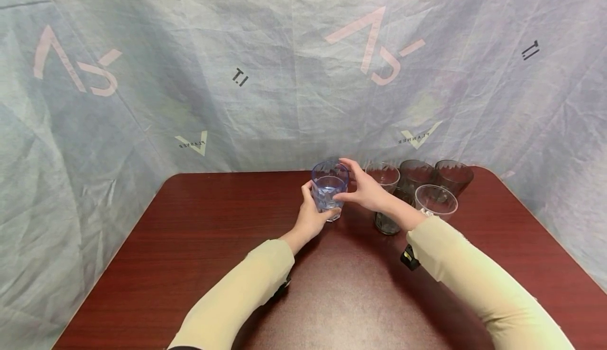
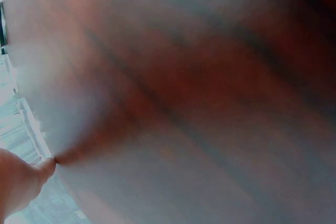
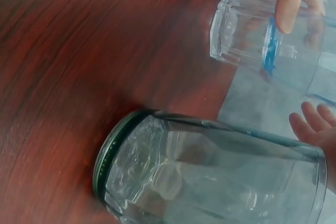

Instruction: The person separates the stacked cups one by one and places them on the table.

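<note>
My left hand (image 1: pixel 309 219) grips a stack of two tumblers around its lower part, thumb on the near side. A blue-tinted glass (image 1: pixel 330 169) sits inside a clear faceted glass (image 3: pixel 231 32); its blue base shows through the clear wall in the right wrist view. The stack stands nearly upright in the head view; I cannot tell whether it touches the table. Beside the blue rim, my right hand (image 1: pixel 367 189) has thumb and fingers spread. In the right wrist view its fingertips (image 3: pixel 315 119) are apart from the glass. The left wrist view is mostly blurred.
Right of the hands stand grey-tinted glasses (image 1: pixel 452 177) and clear glasses (image 1: pixel 436 202). A dark-based glass (image 1: pixel 388 224) is partly hidden behind the right forearm. The reddish-brown table (image 1: pixel 213 207) ends at a hanging cloth (image 1: pixel 294 102).
</note>
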Demonstrator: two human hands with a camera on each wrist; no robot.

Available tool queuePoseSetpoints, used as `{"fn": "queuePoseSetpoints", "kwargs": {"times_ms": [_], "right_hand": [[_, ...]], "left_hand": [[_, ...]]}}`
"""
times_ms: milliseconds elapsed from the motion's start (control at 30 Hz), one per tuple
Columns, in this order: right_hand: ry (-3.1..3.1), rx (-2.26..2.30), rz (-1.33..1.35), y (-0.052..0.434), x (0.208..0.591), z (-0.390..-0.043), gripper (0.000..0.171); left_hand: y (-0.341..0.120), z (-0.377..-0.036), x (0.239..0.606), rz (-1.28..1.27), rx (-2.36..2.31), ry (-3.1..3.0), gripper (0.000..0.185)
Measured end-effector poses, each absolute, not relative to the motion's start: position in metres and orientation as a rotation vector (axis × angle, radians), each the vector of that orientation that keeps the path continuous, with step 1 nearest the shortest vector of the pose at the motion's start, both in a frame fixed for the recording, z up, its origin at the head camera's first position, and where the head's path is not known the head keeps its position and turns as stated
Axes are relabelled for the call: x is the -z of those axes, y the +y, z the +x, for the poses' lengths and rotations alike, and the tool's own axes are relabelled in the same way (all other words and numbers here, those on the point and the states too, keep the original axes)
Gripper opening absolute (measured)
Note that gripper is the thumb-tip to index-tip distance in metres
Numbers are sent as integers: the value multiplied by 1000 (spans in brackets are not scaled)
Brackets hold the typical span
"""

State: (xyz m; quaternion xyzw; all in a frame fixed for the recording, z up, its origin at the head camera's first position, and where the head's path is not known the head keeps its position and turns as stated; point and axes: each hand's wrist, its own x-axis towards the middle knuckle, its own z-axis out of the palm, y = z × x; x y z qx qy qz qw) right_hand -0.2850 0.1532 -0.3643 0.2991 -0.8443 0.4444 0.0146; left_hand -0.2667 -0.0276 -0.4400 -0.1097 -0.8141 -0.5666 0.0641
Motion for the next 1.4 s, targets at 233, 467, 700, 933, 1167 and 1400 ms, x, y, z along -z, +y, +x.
{"fn": "queuePoseSetpoints", "kwargs": {"times_ms": [233,467,700,933,1167,1400], "right_hand": [[-2605,-1458,953,149,366,-287,87],[-2579,-1540,971,147,369,-288,85],[-2551,-1591,969,148,371,-288,83],[-2550,-1613,949,147,369,-287,83],[-2548,-1606,952,147,368,-287,82],[-2533,-1614,950,148,369,-286,82]], "left_hand": [[-28,-267,441,-332,1706,-2452,90],[-29,-267,442,-325,1695,-2466,89],[-29,-266,443,-328,1710,-2466,90],[-28,-267,442,-341,1690,-2456,88],[-28,-266,440,-344,1684,-2449,88],[-26,-267,440,-346,1695,-2450,88]]}}
